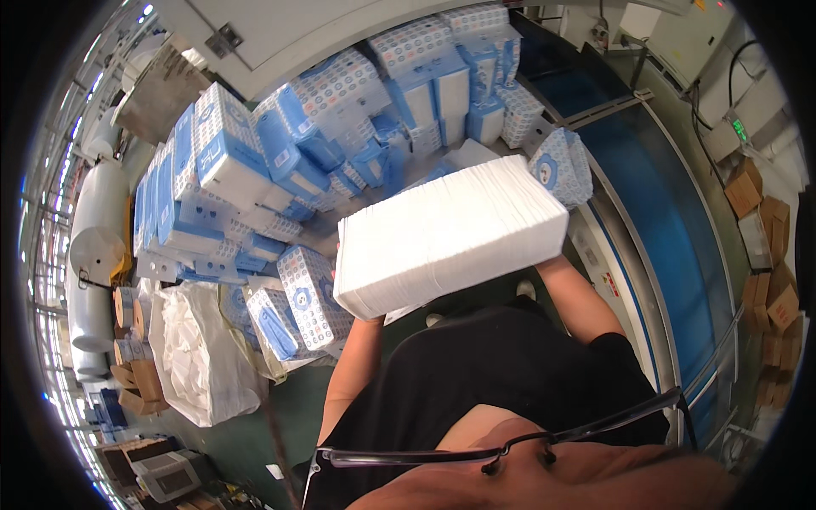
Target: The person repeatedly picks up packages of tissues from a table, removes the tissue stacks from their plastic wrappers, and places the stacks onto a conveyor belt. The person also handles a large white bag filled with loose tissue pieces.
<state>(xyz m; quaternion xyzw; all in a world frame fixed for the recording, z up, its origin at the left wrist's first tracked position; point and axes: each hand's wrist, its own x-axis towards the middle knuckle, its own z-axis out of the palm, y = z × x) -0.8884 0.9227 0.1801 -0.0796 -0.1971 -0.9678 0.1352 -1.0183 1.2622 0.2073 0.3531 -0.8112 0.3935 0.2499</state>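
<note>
A long block of folded white paper tissues [450,234] is held up in front of my body, unwrapped, its many layers showing along the side. My left hand [367,326] grips its left end from below, with most of the fingers hidden behind the paper. At the other end my right hand [552,267] supports the block from underneath, its fingers also hidden. Just beyond the right end is a crumpled blue-and-white printed plastic wrapper [561,166]. Behind the block, blue-and-white wrapped tissue packs [225,140] stand in piles.
A blue conveyor belt [654,221] with metal rails runs along my right. On the left are a large white plastic sack [200,357] and upright printed packs [310,293]. White film rolls [95,238] lie farther left. Cardboard boxes [769,297] line the far right.
</note>
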